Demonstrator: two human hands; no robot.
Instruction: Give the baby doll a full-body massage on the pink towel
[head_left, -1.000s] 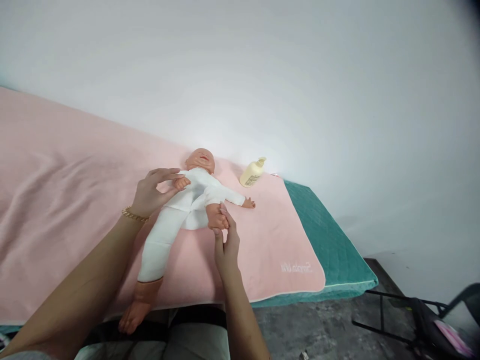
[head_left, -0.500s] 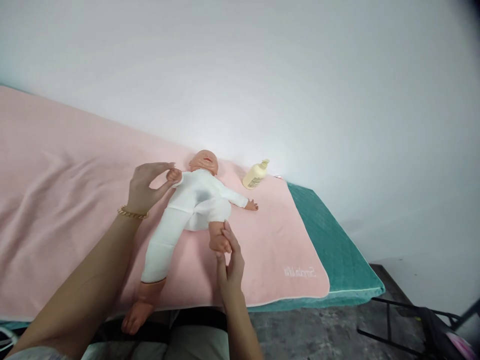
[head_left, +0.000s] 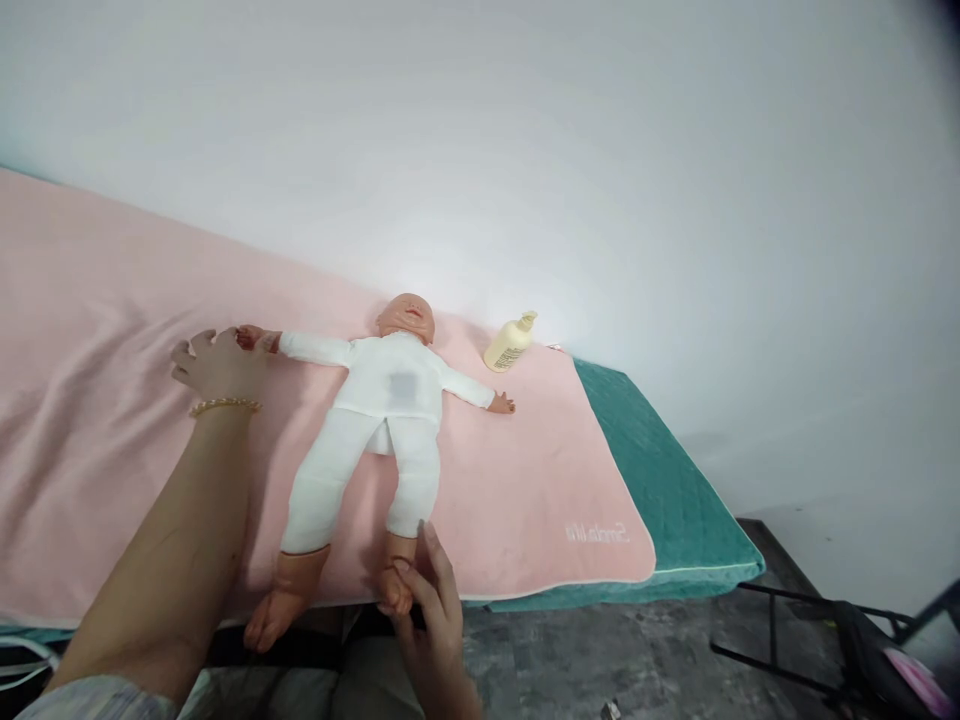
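A baby doll (head_left: 390, 385) in a white long-sleeved top and trousers lies on its back on a pink blanket (head_left: 517, 500), its arms stretched out sideways. At the far end of one sleeve, my left hand (head_left: 217, 368) is around the doll's hand (head_left: 253, 337), thumb near its wrist and the other fingers curved and somewhat apart. My right hand (head_left: 435, 610) holds the doll's foot (head_left: 397, 585) at the ankle, thumb and fingers on either side. The doll's other foot (head_left: 281, 605) juts past the blanket's front edge, untouched.
A pale yellow pump bottle (head_left: 510, 342) stands beside the doll, close to the white wall (head_left: 600, 180). Beneath the blanket is a green padded mat (head_left: 675, 480). Right of it, a black metal frame (head_left: 780, 640) stands on the grey floor. A white cable (head_left: 26, 665) shows lower left.
My left hand has drawn the doll's arm out to the left, from bent to straight. My right hand has brought the raised leg down toward me, so it now lies extended.
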